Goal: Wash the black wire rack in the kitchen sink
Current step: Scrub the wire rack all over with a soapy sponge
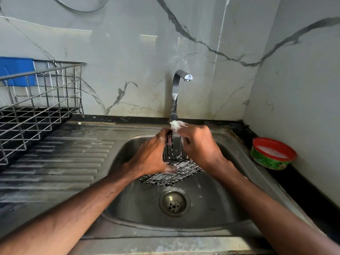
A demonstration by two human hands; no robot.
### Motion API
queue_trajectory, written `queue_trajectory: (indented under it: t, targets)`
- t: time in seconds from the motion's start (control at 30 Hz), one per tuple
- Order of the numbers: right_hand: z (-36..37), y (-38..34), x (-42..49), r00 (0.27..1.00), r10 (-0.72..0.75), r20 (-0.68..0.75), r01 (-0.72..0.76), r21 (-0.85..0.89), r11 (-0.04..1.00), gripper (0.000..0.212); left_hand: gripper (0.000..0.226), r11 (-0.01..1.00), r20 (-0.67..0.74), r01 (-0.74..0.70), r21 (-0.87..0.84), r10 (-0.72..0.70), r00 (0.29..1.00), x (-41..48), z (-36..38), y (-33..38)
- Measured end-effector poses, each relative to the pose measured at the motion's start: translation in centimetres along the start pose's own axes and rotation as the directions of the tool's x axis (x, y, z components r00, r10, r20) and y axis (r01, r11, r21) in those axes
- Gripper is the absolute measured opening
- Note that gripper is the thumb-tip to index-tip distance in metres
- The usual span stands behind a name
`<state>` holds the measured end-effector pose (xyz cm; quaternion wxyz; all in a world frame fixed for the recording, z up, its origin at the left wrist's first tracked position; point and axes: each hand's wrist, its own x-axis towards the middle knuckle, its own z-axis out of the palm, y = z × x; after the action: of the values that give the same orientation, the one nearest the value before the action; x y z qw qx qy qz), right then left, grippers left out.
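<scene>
Head view: within the steel sink point(220, 208), the sudsy black wire rack point(176, 173) is held. Its upright hook is gripped by the left hand point(150, 155); a foamy white wad point(176, 125) is pinched against the hook's top by the right hand point(200, 146).

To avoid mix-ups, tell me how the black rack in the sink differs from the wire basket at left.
The black wire rack is dark and sudsy; the wire basket is bare silver. The left hand grips the rack in the sink while the right hand pinches a white sudsy wad; the basket stands untouched. Both are open wire grids.
</scene>
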<state>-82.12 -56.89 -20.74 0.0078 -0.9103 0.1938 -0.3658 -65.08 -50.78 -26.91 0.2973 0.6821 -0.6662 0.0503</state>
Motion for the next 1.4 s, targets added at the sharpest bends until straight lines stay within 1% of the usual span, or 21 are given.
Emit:
queue_trajectory:
  t: [0.1, 0.13, 0.2, 0.23, 0.27, 0.3, 0.37, 0.43, 0.47, 0.53, 0.63, 0.7, 0.77, 0.83, 0.9, 0.97, 1.07, 1.17, 1.23, 1.3, 1.4]
  targets:
    - [0.2, 3.6, -0.6, 0.979, 0.202, 0.024, -0.201, -0.031, 0.979, 0.038, 0.117, 1.000, -0.031, 0.022, 0.006, -0.021, 0.999, -0.1, -0.2, -0.1]
    - [0.3, 5.0, -0.9, 0.960, 0.276, 0.051, -0.275, -0.032, 0.961, 0.035, 0.113, 1.000, -0.033, 0.026, 0.003, -0.026, 0.999, -0.1, -0.4, -0.3]
    - [0.1, 6.8, -1.4, 0.916, 0.397, 0.059, -0.397, -0.013, 0.918, 0.020, 0.110, 0.999, -0.035, 0.040, -0.002, -0.040, 0.999, -0.1, -0.6, -0.7]
    - [0.1, 7.0, -1.5, 0.904, 0.424, 0.048, -0.425, 0.004, 0.905, 0.022, 0.109, 0.999, -0.031, 0.045, -0.004, -0.045, 0.998, -0.1, -0.6, -0.7]
    - [0.1, 6.6, -1.5, 0.909, 0.415, 0.045, -0.416, 0.014, 0.909, 0.024, 0.110, 0.999, -0.030, 0.042, -0.002, -0.042, 0.999, -0.1, -0.5, -0.6]
    - [0.3, 5.8, -1.3, 0.927, 0.372, 0.044, -0.372, 0.017, 0.928, 0.025, 0.111, 0.999, -0.030, 0.037, 0.003, -0.037, 0.999, 0.0, -0.4, -0.5]
    - [0.3, 2.8, -0.9, 0.972, 0.233, 0.033, -0.234, 0.046, 0.971, 0.020, 0.119, 1.000, -0.026, 0.029, 0.006, -0.028, 0.999, 0.0, -0.2, -0.2]
    - [0.2, 0.4, -0.5, 0.996, 0.091, -0.005, -0.090, 0.061, 0.994, 0.025, 0.127, 0.999, -0.015, 0.036, 0.011, -0.036, 0.999, 0.0, -0.1, -0.1]
    - [0.1, -0.1, -0.6, 0.998, 0.056, -0.002, -0.056, 0.063, 0.996, 0.028, 0.129, 0.999, -0.010, 0.046, 0.018, -0.046, 0.999, 0.0, -0.2, -0.1]
    - [0.3, 0.7, -0.8, 0.997, 0.074, 0.035, -0.076, 0.056, 0.996, 0.032, 0.129, 0.997, -0.006, 0.070, 0.016, -0.070, 0.998, -0.1, -0.5, -0.3]
    - [0.5, 4.0, -1.3, 0.959, 0.263, 0.104, -0.264, -0.010, 0.965, 0.027, 0.120, 0.997, -0.025, 0.080, 0.015, -0.079, 0.997, -0.1, -1.1, -0.4]
    - [0.4, 5.0, -1.5, 0.929, 0.361, 0.085, -0.362, 0.002, 0.932, 0.034, 0.115, 0.996, -0.039, 0.084, 0.000, -0.084, 0.996, -0.2, -1.4, -0.3]
    - [0.3, 4.0, -1.3, 0.940, 0.326, 0.099, -0.329, 0.014, 0.944, 0.034, 0.117, 0.995, -0.029, 0.095, 0.011, -0.094, 0.995, -0.2, -1.3, -0.3]
    - [0.2, 1.5, -0.9, 0.964, 0.217, 0.151, -0.227, 0.051, 0.972, 0.030, 0.127, 0.994, -0.007, 0.106, 0.001, -0.106, 0.994, -0.1, -1.0, -0.5]
    - [0.1, -0.2, -0.9, 0.975, 0.150, 0.167, -0.160, 0.053, 0.986, 0.029, 0.131, 0.993, 0.000, 0.114, -0.020, -0.114, 0.993, 0.0, -0.9, -0.6]
    - [0.1, 0.6, -0.8, 0.969, 0.180, 0.169, -0.188, 0.030, 0.982, 0.032, 0.129, 0.993, -0.012, 0.117, -0.003, -0.117, 0.993, 0.0, -1.1, -0.6]
    - [-0.4, 3.3, -1.3, 0.920, 0.334, 0.204, -0.328, -0.062, 0.943, 0.037, 0.123, 0.991, -0.027, 0.133, -0.003, -0.133, 0.991, -0.1, -1.5, -0.5]
    - [-0.5, 4.3, -1.6, 0.884, 0.437, 0.166, -0.431, -0.076, 0.899, 0.039, 0.117, 0.989, -0.022, 0.150, -0.009, -0.150, 0.988, -0.2, -1.5, -0.2]
    - [-0.4, 3.4, -1.4, 0.892, 0.421, 0.164, -0.408, -0.109, 0.907, 0.039, 0.119, 0.986, -0.023, 0.166, -0.008, -0.166, 0.986, -0.1, -1.6, 0.0]
    - [-0.2, 1.8, -1.3, 0.919, 0.359, 0.165, -0.342, -0.123, 0.932, 0.035, 0.126, 0.980, -0.014, 0.199, -0.001, -0.199, 0.980, -0.1, -1.7, -0.1]
    - [0.1, -0.4, -1.0, 0.940, 0.288, 0.183, -0.275, -0.091, 0.957, 0.029, 0.131, 0.965, 0.009, 0.260, -0.020, -0.260, 0.966, 0.0, -1.7, -0.6]
